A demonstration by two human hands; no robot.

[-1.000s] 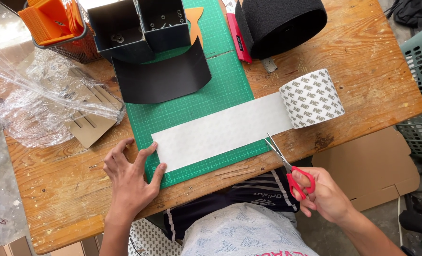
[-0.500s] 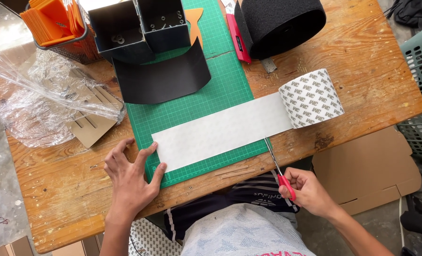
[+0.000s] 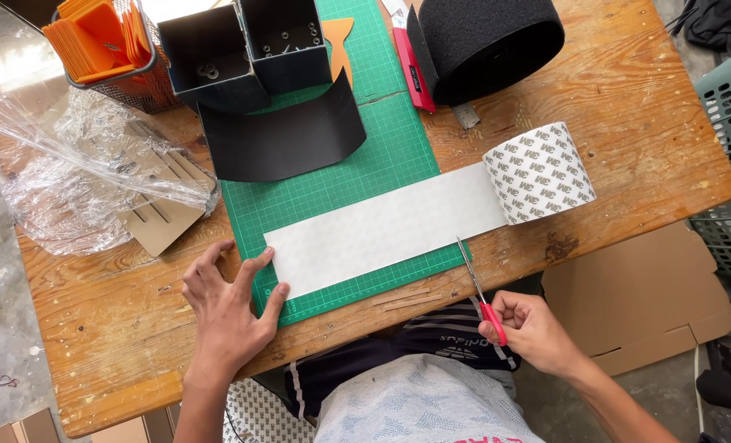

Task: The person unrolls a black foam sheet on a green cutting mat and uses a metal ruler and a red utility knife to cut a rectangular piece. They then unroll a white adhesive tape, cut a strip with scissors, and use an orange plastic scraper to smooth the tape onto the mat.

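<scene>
Left hand (image 3: 227,308) spread flat, fingers splayed, fingertips pressing the near-left corner of the white tape strip (image 3: 386,230) onto the green cutting mat (image 3: 357,172). Probably pinned that way to keep the unrolled length from curling back or sliding. Right hand (image 3: 533,332) closed around the red handles of the scissors (image 3: 478,291), blades pointing up toward the strip's near edge, just left of the tape roll (image 3: 539,174). Blades seemingly only a sliver apart (hard to judge at this angle), tips close to the strip, contact unclear. Roll lying on its side on the wooden table (image 3: 628,98), right of the mat, strip running from it leftward across the mat, likely laid flat there for a clean, square cut.

Counted: one pair of scissors, one roll of patterned white tape, one large black roll (image 3: 488,41) at the far side, one curved black sheet (image 3: 287,135) on the mat, two open black boxes (image 3: 246,49) at the far edge, one wire basket (image 3: 107,49) of orange pieces at far left, one crumpled clear plastic wrap (image 3: 70,172) at left, one red utility knife (image 3: 413,70) beside the black roll.
</scene>
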